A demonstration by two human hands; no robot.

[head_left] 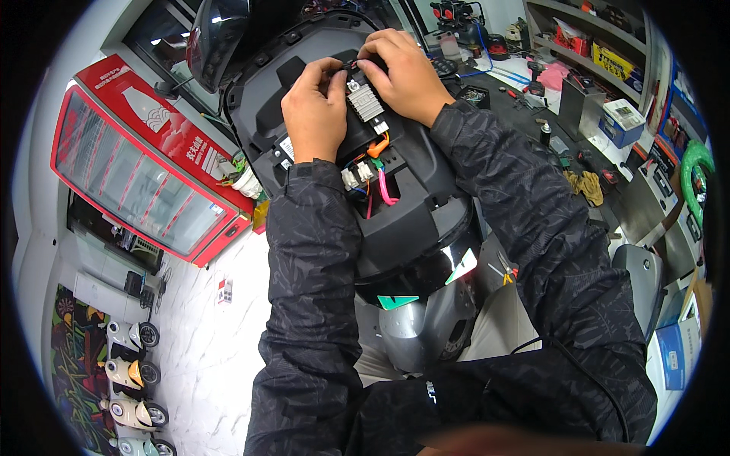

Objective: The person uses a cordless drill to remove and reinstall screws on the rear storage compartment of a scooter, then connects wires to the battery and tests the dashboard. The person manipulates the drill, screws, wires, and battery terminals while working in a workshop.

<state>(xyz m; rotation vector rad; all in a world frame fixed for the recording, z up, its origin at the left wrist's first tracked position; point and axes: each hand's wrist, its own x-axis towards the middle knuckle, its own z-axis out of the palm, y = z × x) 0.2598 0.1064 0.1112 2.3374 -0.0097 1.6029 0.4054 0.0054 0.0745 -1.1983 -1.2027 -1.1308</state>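
My left hand (pixel 315 114) is at the upper middle of the black scooter body panel (pixel 262 91), thumb and fingers curled at a small dark part beside a silver finned module (pixel 365 101). My right hand (pixel 399 76) is curled at the top end of that module, its fingertips close to my left hand's. What either hand grips is too small and hidden to make out. Below the module are a white connector (pixel 380 126), an orange cable boot (pixel 378 147), more white plugs (pixel 357 175) and a thick pink cable (pixel 384 190) in an opening.
A red glass-door refrigerator (pixel 144 159) stands left. At right, a cluttered workbench (pixel 563 144) holds tools, gloves (pixel 589 188) and boxes, below shelves (pixel 601 38). A green coiled hose (pixel 696 171) is at the far right. Several small scooters (pixel 129 372) line the lower left.
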